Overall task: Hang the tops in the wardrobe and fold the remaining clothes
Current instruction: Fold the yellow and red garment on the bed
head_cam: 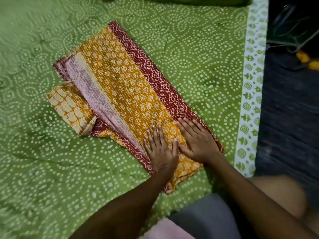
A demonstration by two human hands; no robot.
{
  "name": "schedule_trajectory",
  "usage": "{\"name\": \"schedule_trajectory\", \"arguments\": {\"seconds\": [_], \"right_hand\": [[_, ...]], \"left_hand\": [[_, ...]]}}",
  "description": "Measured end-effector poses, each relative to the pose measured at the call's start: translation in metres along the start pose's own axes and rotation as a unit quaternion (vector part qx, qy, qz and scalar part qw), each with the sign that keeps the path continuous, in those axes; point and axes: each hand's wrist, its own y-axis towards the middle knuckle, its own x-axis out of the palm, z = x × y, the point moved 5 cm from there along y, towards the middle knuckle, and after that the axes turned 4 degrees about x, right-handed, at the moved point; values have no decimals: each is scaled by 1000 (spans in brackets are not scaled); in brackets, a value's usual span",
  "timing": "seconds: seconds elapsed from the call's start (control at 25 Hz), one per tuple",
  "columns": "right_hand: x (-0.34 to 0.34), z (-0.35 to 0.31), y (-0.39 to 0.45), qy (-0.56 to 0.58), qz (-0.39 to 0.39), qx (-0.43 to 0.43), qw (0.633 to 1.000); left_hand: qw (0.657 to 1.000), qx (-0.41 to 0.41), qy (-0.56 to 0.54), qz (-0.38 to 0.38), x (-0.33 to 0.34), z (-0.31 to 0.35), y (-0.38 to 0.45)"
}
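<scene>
**Pressing flat a half-folded printed garment on the bed**

Smoothing is the step in hand, part of folding the remaining clothes. The left hand [159, 149] and right hand [196, 140] lie side by side, palms down, on the near end of an orange printed garment [124, 83] with a red patterned border. All fingers [188, 125] are straight and slightly spread, pressing the cloth and gripping nothing. The garment lies as a long strip running from near right to far left on a bed covered by a green dotted bedsheet [51, 161]. Its left edge is turned over, showing a paler underside.

1 smaller folded orange piece [70, 107] sits touching the strip's left side, partly tucked beneath it.

The next move probably calls for lifting 1 end and bringing it across to shorten the strip, keeping the edges aligned.

The wardrobe is out of view. At far right, beyond the bed's edge, dark blurred objects, perhaps wire hangers [291, 31], cannot be identified surely. What kind of garment this is stays unclear.
</scene>
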Motion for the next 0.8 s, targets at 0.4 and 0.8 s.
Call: {"name": "schedule_trajectory", "arguments": {"seconds": [0.4,0.8], "right_hand": [[-11,-104,-2,269,86,269,921],[-8,-124,-13,479,-23,232,846]], "left_hand": [[947,55,-313,56,-60,-74,-25],[974,94,-202,-36,-89,-114,-17]]}}
